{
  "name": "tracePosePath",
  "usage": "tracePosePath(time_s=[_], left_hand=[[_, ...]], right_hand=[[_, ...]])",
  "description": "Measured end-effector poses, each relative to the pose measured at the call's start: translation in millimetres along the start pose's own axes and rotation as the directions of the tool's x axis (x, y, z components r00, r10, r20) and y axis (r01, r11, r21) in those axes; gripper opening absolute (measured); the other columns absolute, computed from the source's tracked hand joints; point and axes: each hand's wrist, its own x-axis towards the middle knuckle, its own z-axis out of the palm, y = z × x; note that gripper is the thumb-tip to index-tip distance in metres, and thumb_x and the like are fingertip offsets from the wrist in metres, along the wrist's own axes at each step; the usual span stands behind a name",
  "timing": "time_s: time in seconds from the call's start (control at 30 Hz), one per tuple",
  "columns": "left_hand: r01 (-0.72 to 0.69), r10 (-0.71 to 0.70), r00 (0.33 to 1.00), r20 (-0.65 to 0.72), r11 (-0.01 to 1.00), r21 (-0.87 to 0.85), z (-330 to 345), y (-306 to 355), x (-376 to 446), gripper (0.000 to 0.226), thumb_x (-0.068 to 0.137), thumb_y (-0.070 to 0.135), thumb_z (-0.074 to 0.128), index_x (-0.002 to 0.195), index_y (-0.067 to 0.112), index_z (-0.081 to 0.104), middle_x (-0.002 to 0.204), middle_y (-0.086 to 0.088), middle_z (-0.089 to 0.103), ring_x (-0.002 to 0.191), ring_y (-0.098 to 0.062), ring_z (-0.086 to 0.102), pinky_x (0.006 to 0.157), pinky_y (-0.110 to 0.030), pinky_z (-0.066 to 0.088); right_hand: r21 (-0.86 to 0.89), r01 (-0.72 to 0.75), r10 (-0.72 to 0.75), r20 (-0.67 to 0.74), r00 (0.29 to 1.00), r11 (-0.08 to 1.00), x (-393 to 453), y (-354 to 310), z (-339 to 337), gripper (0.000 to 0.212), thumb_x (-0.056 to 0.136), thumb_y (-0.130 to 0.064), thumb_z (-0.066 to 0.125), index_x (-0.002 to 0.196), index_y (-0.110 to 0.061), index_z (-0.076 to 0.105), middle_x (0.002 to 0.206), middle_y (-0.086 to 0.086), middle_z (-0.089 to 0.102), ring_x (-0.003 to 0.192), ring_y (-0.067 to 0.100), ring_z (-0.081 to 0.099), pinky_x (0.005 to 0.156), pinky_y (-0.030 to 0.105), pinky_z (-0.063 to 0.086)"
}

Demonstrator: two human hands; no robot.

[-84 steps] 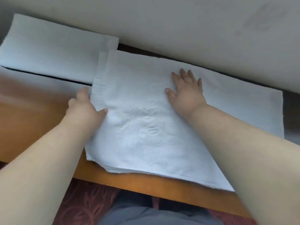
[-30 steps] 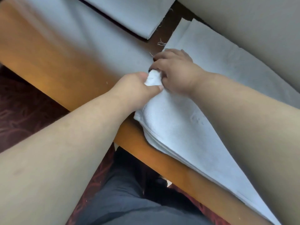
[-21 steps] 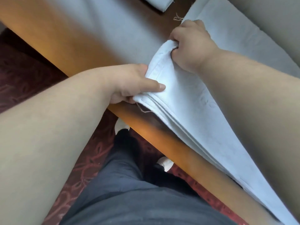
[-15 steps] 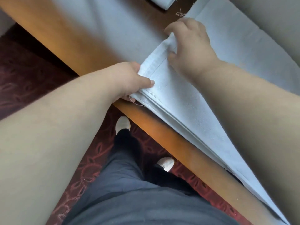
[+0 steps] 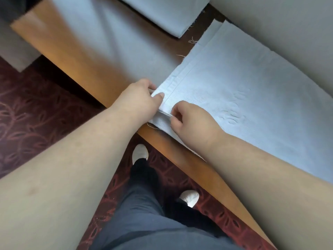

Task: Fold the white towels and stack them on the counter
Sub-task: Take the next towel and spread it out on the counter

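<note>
A white towel [image 5: 234,83] lies spread in several flat layers on the wooden counter [image 5: 86,56], its near corner reaching the counter's front edge. My left hand [image 5: 138,100] pinches the hemmed left edge of that corner, thumb on top. My right hand [image 5: 191,120] is curled over the same corner just to the right, its fingers pinching the front edge of the layers. A folded white towel [image 5: 165,13] rests further back on the counter, partly cut off by the top of the view.
A pale wall [image 5: 288,33] runs along the counter's far side, right behind the towel. Below the front edge are a dark red patterned carpet [image 5: 36,109], my dark trousers and white shoes [image 5: 140,152]. Loose threads lie on the wood beside the towel's hem.
My right hand has moved from the towel's far left edge down to the near corner beside my left hand. The lifted hem has dropped flat. The view has pulled back.
</note>
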Motion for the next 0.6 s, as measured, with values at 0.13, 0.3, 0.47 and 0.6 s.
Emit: tracePosePath(time_s=[0.13, 0.3, 0.47, 0.6], left_hand=[[0.176, -0.135, 0.974, 0.183, 0.957, -0.229, -8, 7, 12, 0.034, 0.088, 0.057, 0.056, 0.104, 0.028, 0.06, 0.095, 0.005, 0.067, 0.082, -0.014, 0.068, 0.067, -0.029, 0.055], [0.292, -0.134, 0.904, 0.407, 0.888, -0.356, -12, 3, 11, 0.027, 0.091, 0.044, 0.061, 0.104, 0.02, 0.063, 0.092, 0.002, 0.066, 0.062, -0.006, 0.07, 0.049, -0.02, 0.052], [0.388, -0.165, 0.903, 0.396, 0.709, -0.59, -10, -1, 5, 0.008, 0.092, 0.023, 0.06, 0.097, 0.017, 0.063, 0.079, -0.001, 0.061, 0.053, -0.009, 0.059, 0.049, -0.023, 0.049], [0.354, -0.205, 0.922, 0.327, 0.788, -0.504, -5, -9, 3, 0.009, 0.09, 0.025, 0.057, 0.095, 0.021, 0.062, 0.086, -0.001, 0.062, 0.054, -0.005, 0.061, 0.051, -0.023, 0.051]], right_hand=[[0.298, -0.113, 0.146, -0.088, 0.985, 0.948, 4, 2, -7, 0.005, 0.089, -0.033, 0.048, 0.085, -0.03, 0.047, 0.072, -0.011, 0.054, 0.057, 0.004, 0.048, 0.054, 0.027, 0.036], [0.386, -0.135, 0.174, -0.065, 0.983, 0.912, 3, 0, -1, 0.013, 0.087, -0.035, 0.046, 0.1, -0.035, 0.049, 0.078, -0.018, 0.054, 0.064, -0.006, 0.051, 0.059, 0.023, 0.035], [0.209, -0.084, 0.096, -0.046, 0.994, 0.974, 11, -6, 6, 0.019, 0.089, -0.044, 0.059, 0.078, -0.03, 0.053, 0.067, -0.016, 0.055, 0.064, 0.0, 0.051, 0.057, 0.02, 0.034], [0.443, -0.166, 0.156, 0.058, 0.986, 0.881, 15, -1, -3, 0.025, 0.086, -0.045, 0.067, 0.071, -0.027, 0.058, 0.052, -0.021, 0.049, 0.046, -0.001, 0.043, 0.044, 0.01, 0.032]])
